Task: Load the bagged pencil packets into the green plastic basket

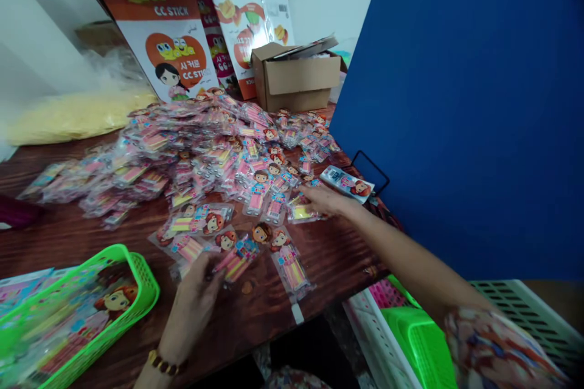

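Basket [146, 282], 8 o'clock. My left hand [197, 299], 7 o'clock, curls at one packet [238, 260]; my right hand [325, 200], 4 o'clock, covers part of another packet [301, 213]. Pinching: cannot tell. Pile [201, 140], 10 o'clock; carton [298, 82], 12.

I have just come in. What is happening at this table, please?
A person sorts through small clear packets with bare hands. The left hand is at one stick packet; the right hand touches another packet by the big pile. A green basket at left holds more packets. Whether the fingers grip firmly, I cannot tell.
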Demonstrator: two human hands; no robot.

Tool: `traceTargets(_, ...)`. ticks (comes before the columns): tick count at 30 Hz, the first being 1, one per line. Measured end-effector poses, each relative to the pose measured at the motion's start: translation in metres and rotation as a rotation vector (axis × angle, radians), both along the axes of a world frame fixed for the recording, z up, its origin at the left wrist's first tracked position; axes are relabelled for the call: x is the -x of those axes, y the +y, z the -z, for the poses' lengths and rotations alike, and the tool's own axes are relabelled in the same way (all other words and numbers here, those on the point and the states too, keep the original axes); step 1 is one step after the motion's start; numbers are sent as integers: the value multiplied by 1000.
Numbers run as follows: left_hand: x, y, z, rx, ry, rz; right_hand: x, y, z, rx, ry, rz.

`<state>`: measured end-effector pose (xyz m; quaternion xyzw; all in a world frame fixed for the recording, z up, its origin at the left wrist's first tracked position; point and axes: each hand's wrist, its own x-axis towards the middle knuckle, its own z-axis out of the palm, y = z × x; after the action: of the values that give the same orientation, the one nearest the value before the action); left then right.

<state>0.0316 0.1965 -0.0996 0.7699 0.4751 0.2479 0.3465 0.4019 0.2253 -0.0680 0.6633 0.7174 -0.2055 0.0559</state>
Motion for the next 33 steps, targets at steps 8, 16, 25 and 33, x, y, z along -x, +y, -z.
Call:
traceTargets(8, 33, -28, 31, 214, 25, -123, 13, 11, 4, -99, -225, -138)
traceTargets(16, 44, -32, 24, 190, -3, -163, 34, -44, -28, -125, 93, -267)
traceTargets(25, 45, -41, 27, 146, -96, -215, 90, -72, 5, -200, -132, -758)
traceTargets(33, 27, -50, 11, 29, -109, -88, 75, -77, 4, -150, -67, -738)
